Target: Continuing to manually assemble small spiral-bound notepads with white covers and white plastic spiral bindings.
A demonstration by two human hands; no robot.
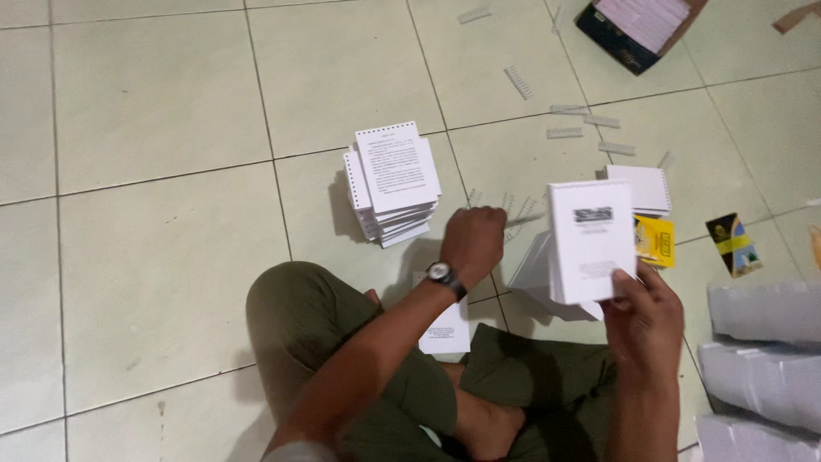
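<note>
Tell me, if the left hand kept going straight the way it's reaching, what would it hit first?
The left hand points up and slightly right across the floor, toward the loose binding combs lying just ahead of its knuckles. Those would likely come first; the stack of punched booklets sits off to its left. Depth is hard to judge.

Small yellow packet on floor beside white booklets, black-yellow-green packet further right, open dark cardboard box top right.
</note>
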